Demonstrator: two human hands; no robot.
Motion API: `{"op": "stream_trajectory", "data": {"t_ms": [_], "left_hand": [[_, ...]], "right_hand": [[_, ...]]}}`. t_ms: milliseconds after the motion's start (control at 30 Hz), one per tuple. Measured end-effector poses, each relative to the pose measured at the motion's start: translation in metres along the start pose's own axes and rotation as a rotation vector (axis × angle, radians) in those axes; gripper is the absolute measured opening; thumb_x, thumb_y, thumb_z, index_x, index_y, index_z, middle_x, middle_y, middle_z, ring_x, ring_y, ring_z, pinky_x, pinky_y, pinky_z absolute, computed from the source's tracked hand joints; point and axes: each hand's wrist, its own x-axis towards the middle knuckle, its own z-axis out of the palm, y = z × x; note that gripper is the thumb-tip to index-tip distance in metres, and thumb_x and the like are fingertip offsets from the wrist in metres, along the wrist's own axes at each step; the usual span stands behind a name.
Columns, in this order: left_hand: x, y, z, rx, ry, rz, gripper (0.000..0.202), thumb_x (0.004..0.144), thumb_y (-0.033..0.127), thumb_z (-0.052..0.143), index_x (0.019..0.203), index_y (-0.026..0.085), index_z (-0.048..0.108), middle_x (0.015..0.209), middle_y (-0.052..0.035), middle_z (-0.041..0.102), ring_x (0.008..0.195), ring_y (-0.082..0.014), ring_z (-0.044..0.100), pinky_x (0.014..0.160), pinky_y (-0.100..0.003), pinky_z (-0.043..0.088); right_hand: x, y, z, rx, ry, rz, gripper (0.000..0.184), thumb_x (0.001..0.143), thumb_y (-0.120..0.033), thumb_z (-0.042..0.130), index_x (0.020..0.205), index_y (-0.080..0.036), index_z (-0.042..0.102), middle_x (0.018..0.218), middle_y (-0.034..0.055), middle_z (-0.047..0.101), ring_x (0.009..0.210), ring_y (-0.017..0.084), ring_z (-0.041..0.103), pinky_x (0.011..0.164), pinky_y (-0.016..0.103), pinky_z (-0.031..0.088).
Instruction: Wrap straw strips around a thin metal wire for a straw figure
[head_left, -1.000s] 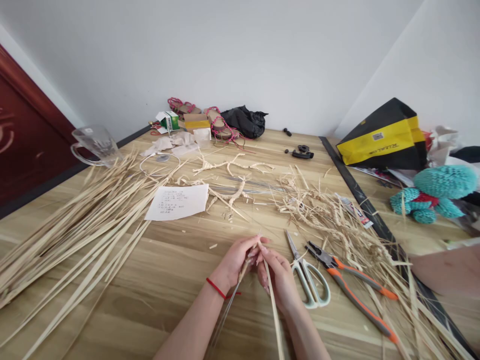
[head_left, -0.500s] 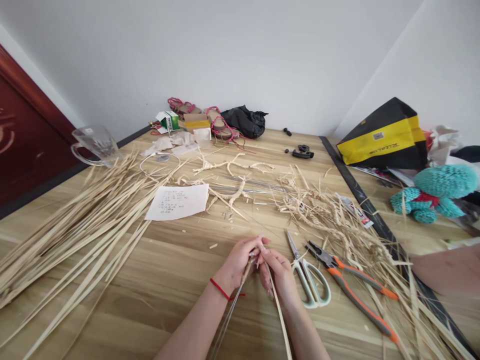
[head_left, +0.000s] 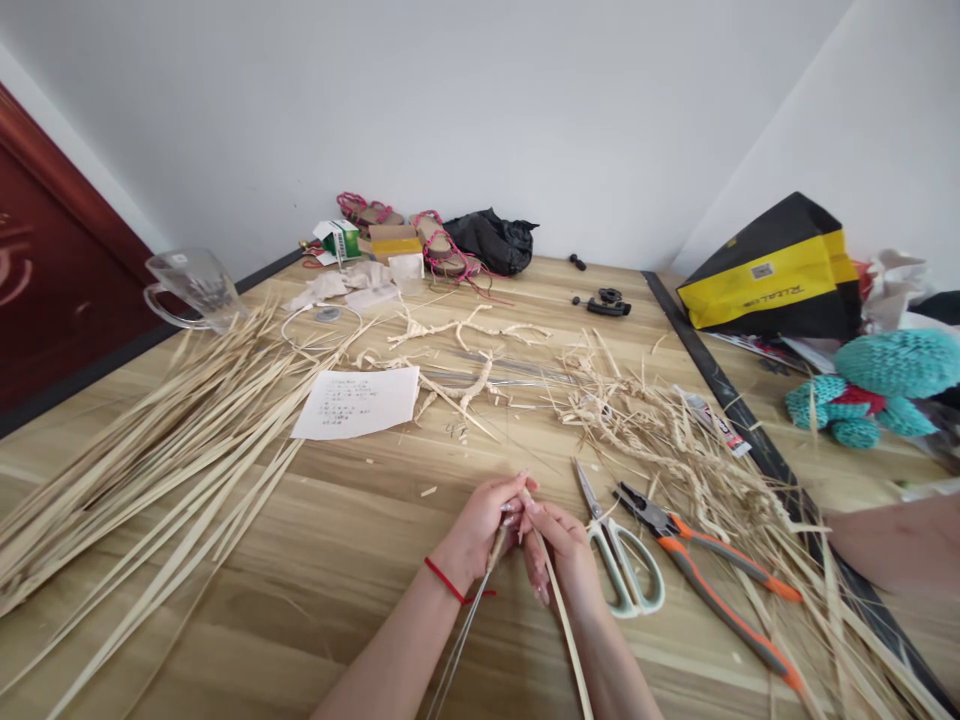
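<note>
My left hand (head_left: 486, 520), with a red cord on its wrist, is closed around a bundle of thin wires (head_left: 459, 640) whose upper end is wrapped in straw. Against it, my right hand (head_left: 559, 550) pinches a long pale straw strip (head_left: 568, 640) that trails down between my forearms. The fingertips of both hands meet at the top of the bundle, hiding the exact spot where strip and wires join. Just right of my right hand lie white-handled scissors (head_left: 626, 565), slightly open. Beside them are pliers (head_left: 697, 560) with orange and grey handles.
Long straw strips (head_left: 172, 470) spread across the left, near a glass mug (head_left: 196, 288) and a handwritten paper (head_left: 356, 403). Straw scraps (head_left: 667, 440) heap on the right. Behind are wrapped twig shapes (head_left: 469, 330), sandals (head_left: 442, 245) and a black-yellow bag (head_left: 772, 275). Another person's arm (head_left: 892, 540) rests at right.
The whole view has shifted very slightly. Both hands keep their hold on the wires and strip, with only small finger movement.
</note>
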Motion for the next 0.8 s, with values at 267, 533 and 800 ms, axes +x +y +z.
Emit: {"op": "stream_trajectory", "data": {"t_ms": [267, 533, 800], "left_hand": [[-0.003, 0.002, -0.002, 0.043, -0.081, -0.021, 0.033, 0.078, 0.043, 0.056, 0.094, 0.013, 0.057, 0.045, 0.0066, 0.042, 0.036, -0.011, 0.046, 0.039, -0.022, 0.034], [-0.004, 0.013, -0.008, 0.241, -0.113, 0.214, 0.042, 0.08, 0.031, 0.053, 0.119, 0.017, 0.056, 0.074, -0.0024, 0.063, 0.063, -0.0127, 0.053, 0.064, -0.025, 0.041], [-0.013, 0.02, -0.004, 0.636, -0.111, 0.33, 0.036, 0.078, 0.025, 0.056, 0.112, 0.018, 0.063, 0.089, -0.006, 0.066, 0.077, -0.0168, 0.056, 0.073, -0.028, 0.043]], "right_hand": [[-0.003, -0.002, 0.005, -0.006, 0.029, -0.045, 0.031, 0.075, -0.043, 0.063, 0.063, -0.015, 0.057, 0.034, -0.0044, 0.05, 0.021, 0.008, 0.04, 0.021, 0.016, 0.031], [0.001, -0.006, -0.002, 0.153, 0.049, -0.055, 0.027, 0.08, -0.039, 0.059, 0.067, -0.016, 0.059, 0.031, -0.0078, 0.042, 0.02, 0.006, 0.033, 0.021, 0.015, 0.025], [0.004, -0.006, -0.008, 0.136, 0.011, -0.06, 0.026, 0.081, -0.04, 0.057, 0.073, -0.016, 0.06, 0.032, -0.008, 0.042, 0.019, 0.005, 0.031, 0.021, 0.017, 0.022]]}}
